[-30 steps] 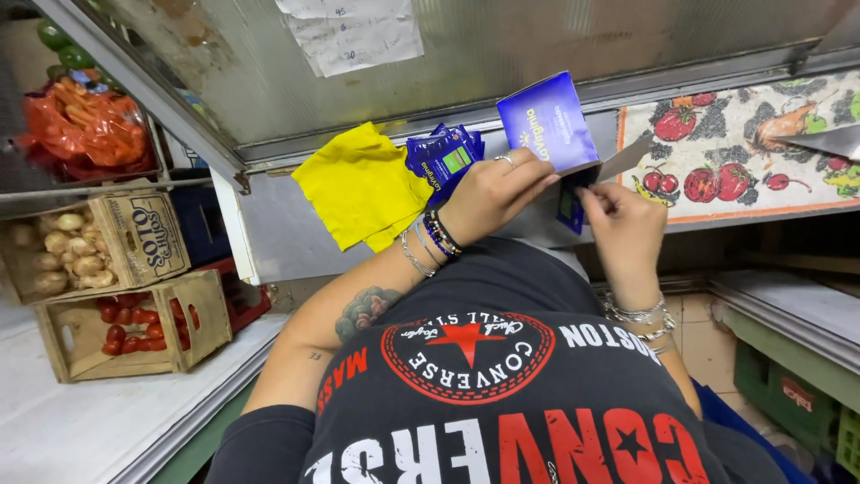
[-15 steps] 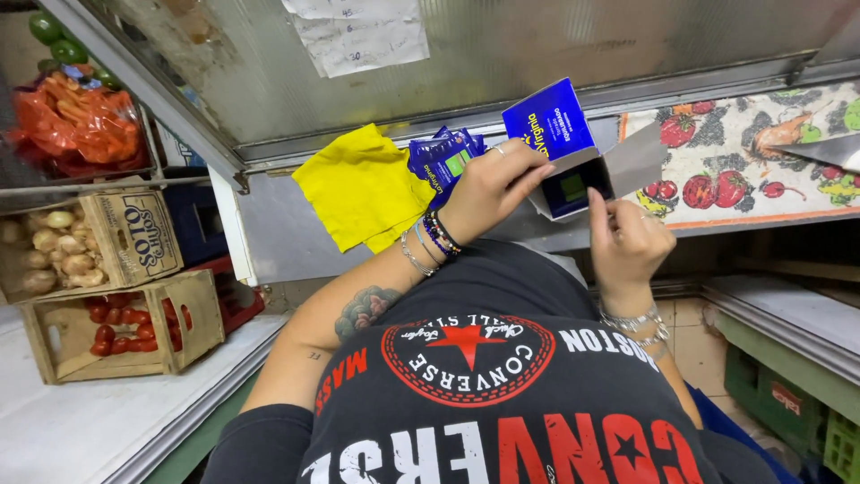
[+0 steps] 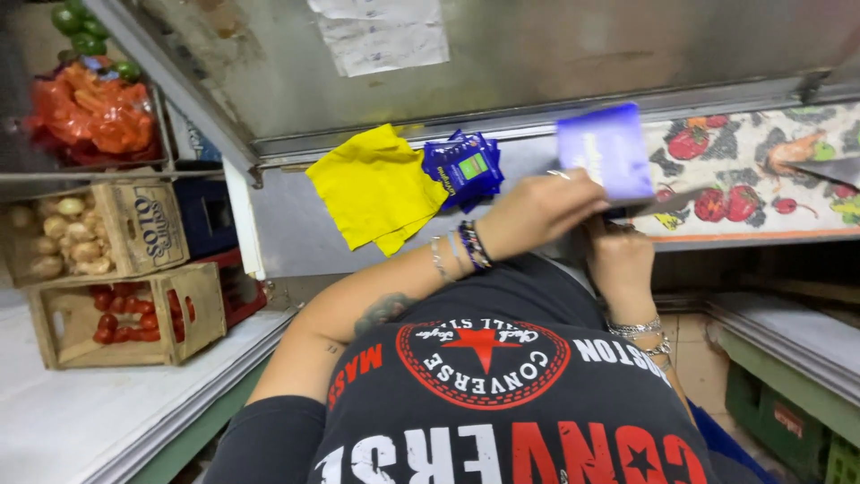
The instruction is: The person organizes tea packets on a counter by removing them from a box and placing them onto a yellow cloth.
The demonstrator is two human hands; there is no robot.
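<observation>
While the left hand (image 3: 537,211) was raised in front of the steel counter (image 3: 537,72), its fingers (image 3: 573,184) were closed in a pinch on the lower edge of a blue packet (image 3: 607,151), which stood upright and blurred. Just below the blue packet, the right hand (image 3: 620,260) was curled shut; it seemed to touch the packet's bottom edge, but whether its fingers gripped anything could not be told. A grey blade-like strip (image 3: 674,199) showed right beside the blue packet, its holder unclear.

Left of the blue packet, a bunch of small dark blue sachets (image 3: 464,168) lay on the counter edge, touching a yellow cloth (image 3: 376,188) that draped further left. Right of the blue packet ran a fruit-printed cloth (image 3: 761,166).

Containers, all well left of the blue packet: a wooden crate (image 3: 193,309) held red tomatoes (image 3: 112,327); above it a second wooden crate (image 3: 143,229) held pale potatoes (image 3: 63,233); higher still, a wire basket (image 3: 90,166) held bagged orange carrots (image 3: 90,116), with green peppers (image 3: 76,31) above. Low and right of the blue packet stood a green crate (image 3: 779,417), contents not visible.
</observation>
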